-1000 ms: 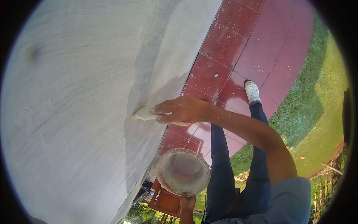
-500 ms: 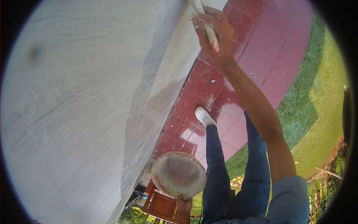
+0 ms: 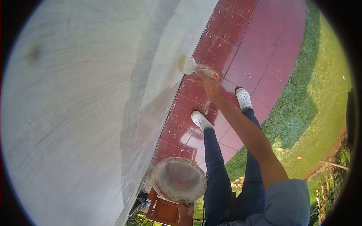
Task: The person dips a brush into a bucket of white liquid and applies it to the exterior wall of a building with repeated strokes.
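A paintbrush [image 3: 194,68] sits just above the centre of the frame, its pale bristles pressed against the grey-white wall [image 3: 86,105] and its handle, red at the tip, pointing right over the tiles. The right hand [image 3: 208,82] is wrapped around that handle, fingers curled closed on it, with the bare forearm running down and to the right toward a light blue sleeve [image 3: 288,203] at the lower right edge. Where the bristles meet the wall there is a small yellowish patch, and a darker, damp-looking band runs down the wall from there toward the bottom of the frame. Low in the centre, the left hand [image 3: 185,211] grips the rim of a round, paint-crusted bowl [image 3: 178,180] from below, fingers closed on its edge; the bowl is tilted so that its whitish inside faces the camera, and it hangs close beside the foot of the wall. Just under the bowl a brown wooden stool [image 3: 164,211] shows in part. The person's legs in dark blue trousers [image 3: 217,169] stretch up to two white shoes [image 3: 200,120] standing on the dark red floor tiles [image 3: 241,41]. Green grass [image 3: 320,98] fills the right side of the frame.
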Motion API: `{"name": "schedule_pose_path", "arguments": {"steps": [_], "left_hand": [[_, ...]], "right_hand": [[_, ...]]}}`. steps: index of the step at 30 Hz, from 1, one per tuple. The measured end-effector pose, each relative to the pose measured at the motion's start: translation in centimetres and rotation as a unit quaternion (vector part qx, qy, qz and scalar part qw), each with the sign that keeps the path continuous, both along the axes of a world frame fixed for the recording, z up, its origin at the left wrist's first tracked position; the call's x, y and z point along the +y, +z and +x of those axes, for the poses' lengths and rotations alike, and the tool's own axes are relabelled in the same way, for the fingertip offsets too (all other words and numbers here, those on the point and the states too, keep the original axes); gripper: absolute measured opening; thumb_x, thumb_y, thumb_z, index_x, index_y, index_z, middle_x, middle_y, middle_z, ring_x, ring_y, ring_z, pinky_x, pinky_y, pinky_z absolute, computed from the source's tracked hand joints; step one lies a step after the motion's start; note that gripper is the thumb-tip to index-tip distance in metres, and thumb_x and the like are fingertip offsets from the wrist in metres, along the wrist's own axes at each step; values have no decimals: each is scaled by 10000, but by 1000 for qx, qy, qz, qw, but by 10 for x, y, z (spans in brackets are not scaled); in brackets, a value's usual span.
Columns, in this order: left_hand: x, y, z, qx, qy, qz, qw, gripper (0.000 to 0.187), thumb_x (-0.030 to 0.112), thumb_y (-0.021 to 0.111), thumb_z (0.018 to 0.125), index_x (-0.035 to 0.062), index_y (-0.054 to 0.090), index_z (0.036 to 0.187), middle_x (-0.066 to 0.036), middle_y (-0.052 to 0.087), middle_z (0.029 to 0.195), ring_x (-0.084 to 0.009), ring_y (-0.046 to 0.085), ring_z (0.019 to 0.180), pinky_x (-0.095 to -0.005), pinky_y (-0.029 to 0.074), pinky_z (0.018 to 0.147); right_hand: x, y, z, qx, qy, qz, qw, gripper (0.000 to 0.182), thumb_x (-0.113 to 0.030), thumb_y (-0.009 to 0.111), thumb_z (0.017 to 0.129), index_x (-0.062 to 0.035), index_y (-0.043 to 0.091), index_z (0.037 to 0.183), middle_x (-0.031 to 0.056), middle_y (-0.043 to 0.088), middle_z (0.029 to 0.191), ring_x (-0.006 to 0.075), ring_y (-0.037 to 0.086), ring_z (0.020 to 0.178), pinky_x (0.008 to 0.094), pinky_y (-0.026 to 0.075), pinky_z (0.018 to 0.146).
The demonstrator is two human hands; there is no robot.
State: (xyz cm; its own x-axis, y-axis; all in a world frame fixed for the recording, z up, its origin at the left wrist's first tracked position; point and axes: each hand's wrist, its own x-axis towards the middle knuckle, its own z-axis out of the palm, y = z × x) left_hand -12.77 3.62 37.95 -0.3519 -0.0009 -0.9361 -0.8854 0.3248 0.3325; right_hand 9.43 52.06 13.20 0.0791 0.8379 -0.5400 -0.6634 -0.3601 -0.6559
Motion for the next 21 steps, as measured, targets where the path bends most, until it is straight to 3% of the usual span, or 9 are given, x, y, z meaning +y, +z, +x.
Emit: {"name": "schedule_pose_path", "arguments": {"steps": [1, 3, 7, 10, 12, 15, 18, 20, 21], "left_hand": [[1, 0, 1, -4, 0, 2, 1000, 697, -32, 487, 675, 9, 411, 1367, -140, 473, 1383, -328, 464, 1277, -510, 397, 1089], [1, -1, 2, 15, -50, 11, 999, 742, 19, 480, 693, -9, 332, 1419, -187, 398, 1444, -366, 361, 1365, -568, 312, 1140], [1, -2, 4, 6, -47, 6, 999, 767, 15, 490, 677, -3, 328, 1426, -177, 399, 1448, -366, 362, 1364, -564, 309, 1142], [8, -3, 8, 9, -39, 9, 999, 770, 12, 485, 669, 1, 332, 1423, -168, 404, 1446, -366, 362, 1364, -559, 305, 1146], [13, 1, 7, 0, -44, 9, 999, 768, 8, 482, 665, -2, 335, 1419, -163, 411, 1441, -368, 366, 1361, -559, 311, 1143], [17, 5, 6, 10, -44, 6, 999, 758, 10, 482, 670, -11, 336, 1414, -173, 410, 1439, -368, 367, 1360, -561, 313, 1142], [12, 2, 5, 22, -36, -5, 999, 740, 8, 477, 689, -18, 333, 1414, -188, 408, 1435, -370, 366, 1361, -559, 312, 1143], [20, 7, 8, 24, -38, 4, 999, 731, 6, 471, 700, -19, 331, 1417, -195, 405, 1434, -372, 364, 1362, -559, 310, 1145], [24, 5, 12, 24, -38, 16, 999, 722, 5, 466, 710, -19, 328, 1419, -201, 402, 1433, -374, 362, 1363, -559, 308, 1147]], "right_hand": [[23, 0, 19, -48, -16, -55, 997, 194, -52, 570, 921, -14, 641, 1097, 115, 658, 1041, 181, 667, 948, 321, 625, 754], [71, 8, 34, -18, -132, -28, 991, 208, -53, 557, 913, 0, 632, 1099, 152, 649, 1053, 223, 671, 951, 341, 633, 740], [120, 76, 39, -30, -120, 60, 991, 238, -77, 550, 906, 49, 600, 1101, 164, 633, 1084, 256, 669, 941, 351, 623, 777], [113, 128, 59, 41, -130, 165, 977, 262, -90, 521, 923, 56, 559, 1136, 148, 625, 1093, 268, 652, 986, 400, 601, 845], [106, 143, 72, 168, -168, 257, 937, 254, -93, 485, 947, 28, 526, 1167, 142, 618, 1110, 278, 630, 1036, 440, 575, 896], [106, 144, 72, 192, -204, 265, 923, 273, -90, 438, 988, 43, 494, 1220, 180, 561, 1196, 315, 626, 1043, 422, 573, 931], [114, 65, 37, 152, -131, 181, 963, 287, -117, 455, 994, 54, 487, 1222, 190, 560, 1197, 314, 620, 1065, 421, 574, 933], [108, 6, 19, 269, -182, 61, 944, 255, -80, 544, 952, 21, 510, 1183, 159, 581, 1171, 299, 630, 1036, 444, 592, 891], [105, -37, 19, 205, -187, 24, 961, 246, -70, 552, 944, 28, 528, 1168, 156, 590, 1150, 294, 640, 1011, 418, 603, 872]]}}
